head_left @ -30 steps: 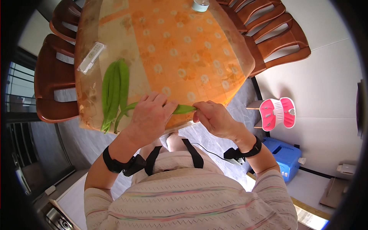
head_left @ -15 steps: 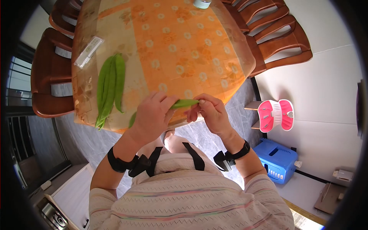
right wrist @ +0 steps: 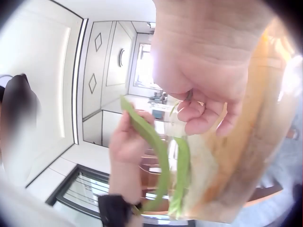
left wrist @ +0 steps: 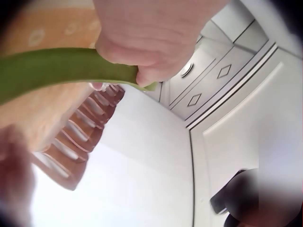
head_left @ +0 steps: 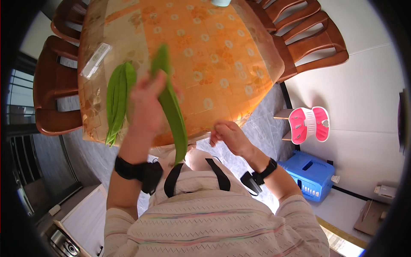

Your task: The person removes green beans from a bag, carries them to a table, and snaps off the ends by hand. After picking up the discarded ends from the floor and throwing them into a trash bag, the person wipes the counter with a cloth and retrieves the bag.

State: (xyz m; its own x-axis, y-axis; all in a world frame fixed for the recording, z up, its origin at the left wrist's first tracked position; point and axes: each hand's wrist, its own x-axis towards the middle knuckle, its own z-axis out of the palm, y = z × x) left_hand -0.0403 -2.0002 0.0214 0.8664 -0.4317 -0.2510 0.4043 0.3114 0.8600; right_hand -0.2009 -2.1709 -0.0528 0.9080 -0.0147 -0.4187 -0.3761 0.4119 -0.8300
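Note:
My left hand (head_left: 144, 107), blurred, grips a long flat green bean pod (head_left: 174, 118) near its upper end, over the table's near edge. The pod's lower part curves down toward my lap. In the left wrist view the pod (left wrist: 57, 68) runs out from under the curled fingers. My right hand (head_left: 231, 136) is apart from the pod, to its right, with fingers curled in. At its fingertips a thin green strip (right wrist: 173, 108) shows in the right wrist view. Several more pods (head_left: 117, 96) lie bunched on the table, left of my left hand.
The table (head_left: 205, 55) has an orange patterned cover under clear plastic. A white packet (head_left: 96, 61) lies at its left side and a pale container (head_left: 221, 2) at the far edge. Wooden chairs (head_left: 319, 47) flank it. A blue plastic stool (head_left: 308, 173) stands right.
The hands have parted: the left lifted the pod up and left, swinging it from level to nearly upright, while the right released the pod's tip and moved slightly down.

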